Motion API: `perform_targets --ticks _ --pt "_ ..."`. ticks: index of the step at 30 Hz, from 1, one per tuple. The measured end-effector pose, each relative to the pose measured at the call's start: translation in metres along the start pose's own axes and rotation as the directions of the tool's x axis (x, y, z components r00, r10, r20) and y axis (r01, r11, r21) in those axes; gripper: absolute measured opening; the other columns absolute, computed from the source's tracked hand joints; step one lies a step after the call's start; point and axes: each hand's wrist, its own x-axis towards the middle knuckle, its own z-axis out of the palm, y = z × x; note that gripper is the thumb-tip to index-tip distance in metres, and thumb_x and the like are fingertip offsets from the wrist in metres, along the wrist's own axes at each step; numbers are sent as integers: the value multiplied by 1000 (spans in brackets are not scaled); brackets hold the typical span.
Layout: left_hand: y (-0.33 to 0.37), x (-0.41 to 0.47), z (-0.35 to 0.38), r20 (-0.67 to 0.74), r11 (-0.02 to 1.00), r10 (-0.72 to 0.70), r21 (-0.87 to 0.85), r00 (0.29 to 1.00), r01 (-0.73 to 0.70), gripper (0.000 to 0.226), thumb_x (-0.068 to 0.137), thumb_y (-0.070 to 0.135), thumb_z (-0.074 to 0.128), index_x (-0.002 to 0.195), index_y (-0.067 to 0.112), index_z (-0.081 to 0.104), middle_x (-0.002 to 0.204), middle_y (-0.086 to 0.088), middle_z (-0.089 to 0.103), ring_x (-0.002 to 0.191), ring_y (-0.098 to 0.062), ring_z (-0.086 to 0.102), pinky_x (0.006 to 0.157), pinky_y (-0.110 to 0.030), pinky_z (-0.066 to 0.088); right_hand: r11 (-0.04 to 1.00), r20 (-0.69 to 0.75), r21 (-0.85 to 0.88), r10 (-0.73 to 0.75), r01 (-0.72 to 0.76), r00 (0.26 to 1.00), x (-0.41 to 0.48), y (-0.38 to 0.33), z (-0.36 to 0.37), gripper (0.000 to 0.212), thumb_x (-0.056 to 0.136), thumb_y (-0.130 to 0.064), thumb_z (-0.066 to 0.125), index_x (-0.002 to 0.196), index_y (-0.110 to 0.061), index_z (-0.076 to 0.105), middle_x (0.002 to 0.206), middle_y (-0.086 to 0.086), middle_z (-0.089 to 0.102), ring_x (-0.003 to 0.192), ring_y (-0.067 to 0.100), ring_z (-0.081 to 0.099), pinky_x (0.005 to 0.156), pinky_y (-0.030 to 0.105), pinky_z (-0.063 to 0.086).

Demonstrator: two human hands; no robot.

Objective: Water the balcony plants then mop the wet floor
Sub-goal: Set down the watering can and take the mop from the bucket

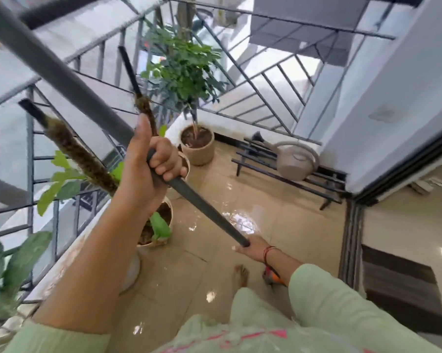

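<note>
1. Left hand [148, 164]: fingers [164, 161] curled tight around the mop handle [87, 95], midway along it.
2. Right hand [253, 249] grips the handle lower down, fingers hidden.
3. Beyond the handle, a watering can [295, 161] sits on a black rack [278, 174].
4. Wet floor [240, 200] glistens beneath; potted plants [186, 80] behind the handle.

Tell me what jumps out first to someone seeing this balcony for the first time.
A long grey pole cuts diagonally across the view, with the left hand in a closed grip at its middle and the right hand at its lower end. Below it the tiled floor shines wet. At the far side a watering can sits on a black rack, near a leafy potted plant by the railing.
</note>
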Motion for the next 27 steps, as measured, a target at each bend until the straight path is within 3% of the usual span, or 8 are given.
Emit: perform_targets --ticks 5,8,10,14,17,19,24,27 --pt "18 53 -30 -132 994 110 32 985 -107 65 57 78 63 39 24 35 37 8 27 37 -12 26 54 -26 38 982 71 -150 -101 110 992 72 -62 -53 34 83 -51 63 68 -27 43 69 -7 47 80 20 51 61 24 37" --pt "27 86 -38 -221 989 147 64 964 -136 66 55 79 64 39 22 33 38 7 26 39 -12 25 56 -29 35 961 127 -202 -163 186 979 108 -96 -85 39 86 -47 61 105 -13 59 90 0 51 87 17 49 75 25 36" --pt "28 108 -45 -278 982 183 88 943 -165 65 55 79 64 39 23 34 38 7 26 39 -12 26 55 -26 40 932 169 -252 -222 260 960 133 -123 -106 45 88 -43 59 119 -10 57 94 1 51 88 16 48 76 24 36" --pt "26 141 -61 -324 977 208 122 923 -178 63 55 80 63 38 24 37 37 8 29 39 -12 29 56 -24 41 886 206 -315 -287 341 936 182 -163 -122 20 89 -33 61 99 -15 58 83 1 54 84 16 49 60 21 35" --pt "27 168 -86 -359 962 266 153 894 -225 63 59 79 61 39 25 38 39 9 31 40 -12 28 58 -25 41 843 235 -364 -330 397 914 219 -202 -132 11 90 -28 61 89 -17 57 88 3 52 85 15 48 67 23 31" --pt "34 189 -100 -403 963 265 154 876 -221 63 57 80 61 39 25 37 39 10 30 40 -12 27 58 -24 42 810 251 -392 -362 436 898 243 -228 -137 22 89 -27 61 71 -22 49 87 3 52 84 15 48 67 23 29" --pt "43 228 -138 -443 947 321 169 837 -274 61 56 80 62 37 26 39 37 12 32 38 -10 28 57 -23 42 739 255 -471 -408 481 877 297 -283 -148 8 87 -29 61 86 -22 57 85 0 55 86 19 55 68 24 34" --pt "46 241 -149 -433 947 319 183 843 -265 61 58 79 62 38 25 42 39 13 33 40 -10 30 60 -23 41 718 269 -482 -424 502 865 324 -305 -152 11 85 -27 63 83 -21 55 87 1 56 93 22 60 74 29 41"
